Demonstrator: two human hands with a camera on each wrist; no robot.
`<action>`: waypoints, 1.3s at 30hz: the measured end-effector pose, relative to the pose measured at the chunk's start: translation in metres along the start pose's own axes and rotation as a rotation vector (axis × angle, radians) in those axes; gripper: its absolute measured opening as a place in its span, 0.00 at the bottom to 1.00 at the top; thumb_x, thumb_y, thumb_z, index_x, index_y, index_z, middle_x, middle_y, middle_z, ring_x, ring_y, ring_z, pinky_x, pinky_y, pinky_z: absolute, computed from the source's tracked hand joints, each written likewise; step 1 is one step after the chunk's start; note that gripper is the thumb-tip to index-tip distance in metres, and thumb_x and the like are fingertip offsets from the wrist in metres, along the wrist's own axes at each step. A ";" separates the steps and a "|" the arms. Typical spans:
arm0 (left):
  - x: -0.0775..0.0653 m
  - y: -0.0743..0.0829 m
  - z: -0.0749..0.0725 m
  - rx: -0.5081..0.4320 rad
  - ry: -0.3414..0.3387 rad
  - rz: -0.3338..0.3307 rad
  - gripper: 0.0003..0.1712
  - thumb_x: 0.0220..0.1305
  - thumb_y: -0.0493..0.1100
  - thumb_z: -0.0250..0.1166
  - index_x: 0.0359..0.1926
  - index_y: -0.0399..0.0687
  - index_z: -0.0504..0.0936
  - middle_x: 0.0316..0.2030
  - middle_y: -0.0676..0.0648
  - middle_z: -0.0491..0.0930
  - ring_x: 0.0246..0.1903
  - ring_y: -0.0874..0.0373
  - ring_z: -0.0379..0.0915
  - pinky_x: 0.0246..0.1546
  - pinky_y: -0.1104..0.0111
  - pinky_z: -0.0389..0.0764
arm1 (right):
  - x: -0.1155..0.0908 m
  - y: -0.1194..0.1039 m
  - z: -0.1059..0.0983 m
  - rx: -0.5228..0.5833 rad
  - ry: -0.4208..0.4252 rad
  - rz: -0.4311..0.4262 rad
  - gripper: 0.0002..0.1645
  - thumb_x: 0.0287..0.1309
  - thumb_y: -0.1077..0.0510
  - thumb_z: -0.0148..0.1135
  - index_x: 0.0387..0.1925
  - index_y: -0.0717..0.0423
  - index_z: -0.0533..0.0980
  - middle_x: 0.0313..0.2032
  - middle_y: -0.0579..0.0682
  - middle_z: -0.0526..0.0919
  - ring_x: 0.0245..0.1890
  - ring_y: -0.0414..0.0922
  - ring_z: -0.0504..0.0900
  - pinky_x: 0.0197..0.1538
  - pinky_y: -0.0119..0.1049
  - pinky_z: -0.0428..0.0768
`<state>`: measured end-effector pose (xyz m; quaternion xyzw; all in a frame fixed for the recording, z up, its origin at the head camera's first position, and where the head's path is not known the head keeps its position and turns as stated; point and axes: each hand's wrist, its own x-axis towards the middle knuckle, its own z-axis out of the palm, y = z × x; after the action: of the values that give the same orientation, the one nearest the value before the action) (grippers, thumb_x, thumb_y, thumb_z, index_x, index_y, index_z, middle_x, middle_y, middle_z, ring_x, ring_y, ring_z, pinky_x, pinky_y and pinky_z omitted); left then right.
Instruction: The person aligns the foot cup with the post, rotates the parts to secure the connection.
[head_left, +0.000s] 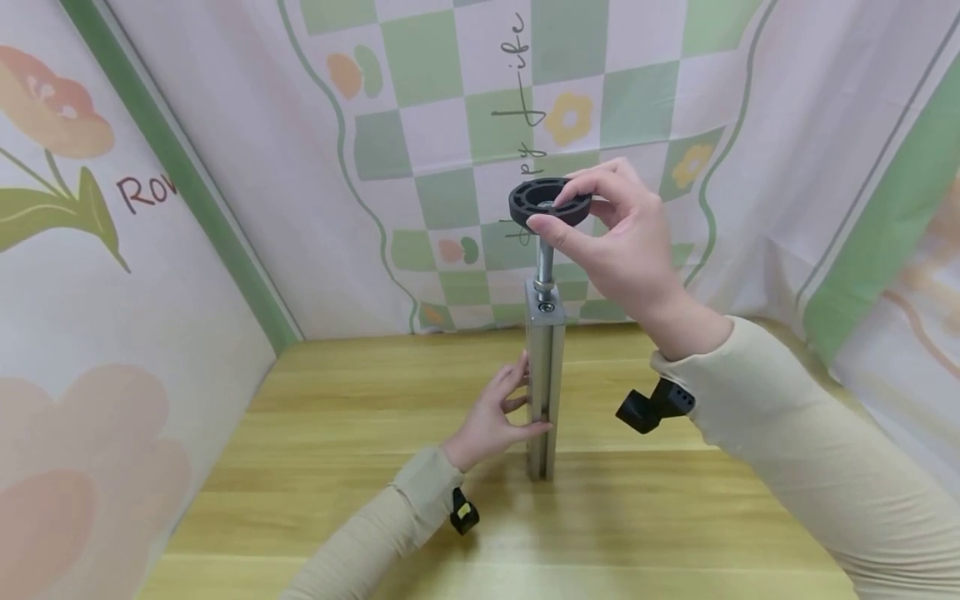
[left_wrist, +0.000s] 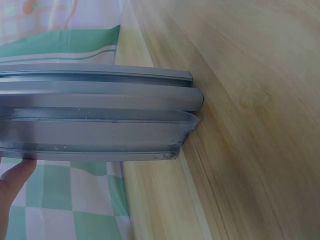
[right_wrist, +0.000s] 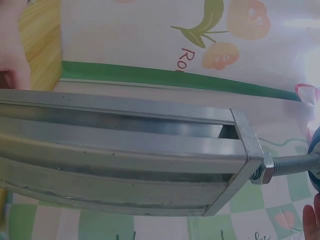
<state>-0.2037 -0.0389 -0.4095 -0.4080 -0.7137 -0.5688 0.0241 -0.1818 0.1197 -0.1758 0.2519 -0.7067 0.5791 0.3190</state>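
Note:
An aluminium profile [head_left: 546, 375] stands upright on the wooden table, with grooves down its sides and a plate on its top end. My left hand [head_left: 497, 421] grips it around the lower half, thumb across the near face. From the top plate rises a threaded bolt [right_wrist: 295, 164] with a hex nut [right_wrist: 268, 168] close above the plate. A round black levelling foot [head_left: 550, 202] with a ribbed hollow rim sits on the bolt's upper end. My right hand [head_left: 622, 229] pinches that foot's right edge between thumb and fingers. The profile's lower end [left_wrist: 185, 125] shows in the left wrist view.
The wooden table [head_left: 337, 500] spreads out on both sides of the profile. A printed curtain [head_left: 435, 208] with green checks hangs behind it, and more curtain hangs at left and right. Black camera mounts [head_left: 651, 407] stick out from both wrists.

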 end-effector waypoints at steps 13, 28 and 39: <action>0.001 0.020 -0.001 0.005 -0.002 -0.029 0.67 0.47 0.23 0.68 0.66 0.88 0.39 0.58 0.30 0.60 0.60 0.36 0.61 0.59 0.60 0.73 | -0.003 -0.003 0.007 -0.206 0.086 -0.050 0.17 0.42 0.61 0.75 0.29 0.67 0.76 0.31 0.34 0.63 0.39 0.32 0.65 0.45 0.25 0.73; 0.000 0.001 0.001 0.009 0.011 -0.015 0.66 0.49 0.26 0.70 0.69 0.84 0.39 0.60 0.35 0.60 0.61 0.41 0.62 0.59 0.64 0.73 | 0.008 0.019 -0.005 0.456 -0.178 0.117 0.16 0.62 0.57 0.49 0.50 0.54 0.73 0.43 0.48 0.75 0.45 0.42 0.75 0.55 0.33 0.71; 0.000 0.002 0.002 0.011 0.013 -0.001 0.68 0.49 0.25 0.69 0.67 0.88 0.38 0.59 0.34 0.60 0.60 0.40 0.63 0.58 0.64 0.74 | 0.019 0.032 -0.010 0.958 -0.529 0.320 0.23 0.59 0.55 0.46 0.56 0.53 0.70 0.55 0.56 0.69 0.52 0.48 0.71 0.56 0.41 0.70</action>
<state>-0.2012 -0.0371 -0.4086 -0.4039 -0.7168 -0.5675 0.0309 -0.2161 0.1365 -0.1819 0.3944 -0.4505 0.7933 -0.1103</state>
